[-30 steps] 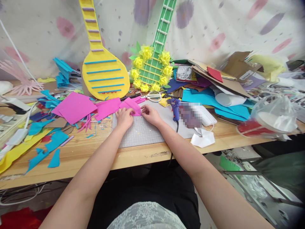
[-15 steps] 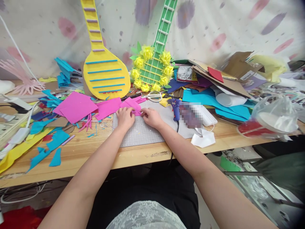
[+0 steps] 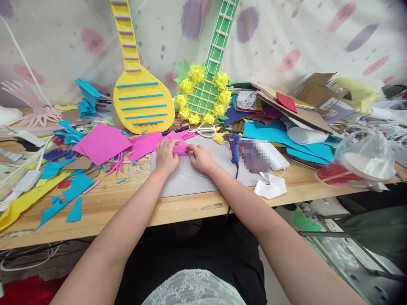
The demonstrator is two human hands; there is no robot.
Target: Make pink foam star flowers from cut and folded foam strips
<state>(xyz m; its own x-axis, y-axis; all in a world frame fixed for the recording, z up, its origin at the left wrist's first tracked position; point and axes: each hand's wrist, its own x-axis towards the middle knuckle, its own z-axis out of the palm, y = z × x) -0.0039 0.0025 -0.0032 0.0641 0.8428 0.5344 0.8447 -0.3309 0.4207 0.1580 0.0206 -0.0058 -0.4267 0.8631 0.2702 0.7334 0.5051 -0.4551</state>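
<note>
Between my hands a small piece of pink crepe paper (image 3: pixel 180 148) lies over the far part of a grey cutting mat (image 3: pixel 181 182), with a fold across it. My left hand (image 3: pixel 167 156) has curled fingers gripping the paper's left side. At its right edge, my right hand (image 3: pixel 201 158) pinches it between thumb and fingertips. A flat pink strip (image 3: pixel 146 144) and a larger pink sheet (image 3: pixel 103 143) lie to the left. Scissors with pale handles (image 3: pixel 206 130) rest just beyond the mat. A blue glue gun (image 3: pixel 234 148) stands right of my right hand.
A yellow paper guitar (image 3: pixel 144 101) and a green one with yellow flowers (image 3: pixel 203 91) lean at the back. Blue scraps (image 3: pixel 76 186) litter the left. Stacked cardboard and blue paper (image 3: pixel 273 134), a white paper piece (image 3: pixel 271 188) and a bagged red tub (image 3: pixel 333 171) occupy the right.
My fingers have shifted slightly on the pink paper, and more of its folded surface shows between them. The view has tilted up a little. Both hands keep hold.
</note>
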